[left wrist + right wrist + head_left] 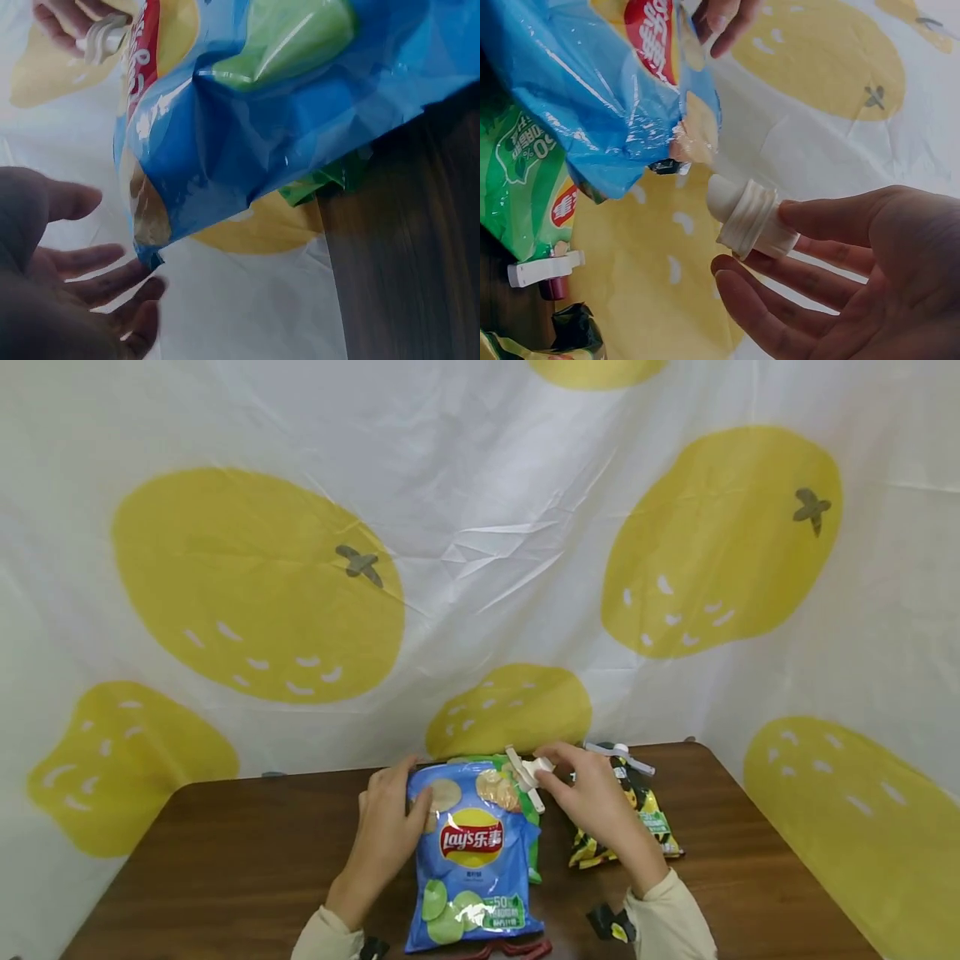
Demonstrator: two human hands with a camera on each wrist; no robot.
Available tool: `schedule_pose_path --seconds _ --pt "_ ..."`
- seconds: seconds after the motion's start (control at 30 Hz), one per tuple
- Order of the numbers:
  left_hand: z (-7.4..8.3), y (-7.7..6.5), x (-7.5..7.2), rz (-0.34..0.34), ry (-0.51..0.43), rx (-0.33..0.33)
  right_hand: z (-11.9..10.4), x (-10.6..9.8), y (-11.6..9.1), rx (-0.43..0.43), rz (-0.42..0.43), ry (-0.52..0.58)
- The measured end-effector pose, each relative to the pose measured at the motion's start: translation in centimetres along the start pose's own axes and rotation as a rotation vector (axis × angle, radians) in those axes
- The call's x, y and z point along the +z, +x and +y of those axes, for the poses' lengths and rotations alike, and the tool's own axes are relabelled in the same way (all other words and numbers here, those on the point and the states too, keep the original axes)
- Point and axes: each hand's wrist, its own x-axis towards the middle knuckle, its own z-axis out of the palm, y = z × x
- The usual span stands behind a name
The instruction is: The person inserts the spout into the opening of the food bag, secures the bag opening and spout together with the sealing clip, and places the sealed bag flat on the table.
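A blue Lay's chip bag stands at the middle of the table, its printed front facing me. My left hand is at the bag's upper left corner; in the left wrist view its fingers are spread and a fingertip appears to touch that corner, with the thumb apart from the bag. Between thumb and fingers, my right hand pinches the white cap of a bag clip. The clip is near the bag's upper right corner; the right wrist view shows a small gap between them.
Behind the blue bag is a green chip bag with a white clip near it. A black and yellow snack bag with a clip lies to the right. Something red shows at the front edge. A lemon-print cloth hangs behind the table.
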Motion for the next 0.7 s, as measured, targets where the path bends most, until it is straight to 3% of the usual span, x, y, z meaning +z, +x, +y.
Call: schedule_pose_path --seconds 0.13,0.37,0.53,0.7 --pt "-0.1 -0.2 -0.1 -0.035 -0.023 -0.005 0.2 0.6 -0.1 0.033 -0.054 0.019" --pt "0.3 -0.1 -0.6 0.008 -0.141 0.054 0.4 1.2 -0.2 0.104 -0.122 0.113" --pt "0.6 0.2 -1.6 0.076 -0.206 0.147 0.1 1.0 -0.2 0.073 -0.107 0.281" --pt "0.3 0.5 -2.5 0.041 -0.254 0.222 -0.3 0.6 -0.1 0.05 -0.151 0.428"
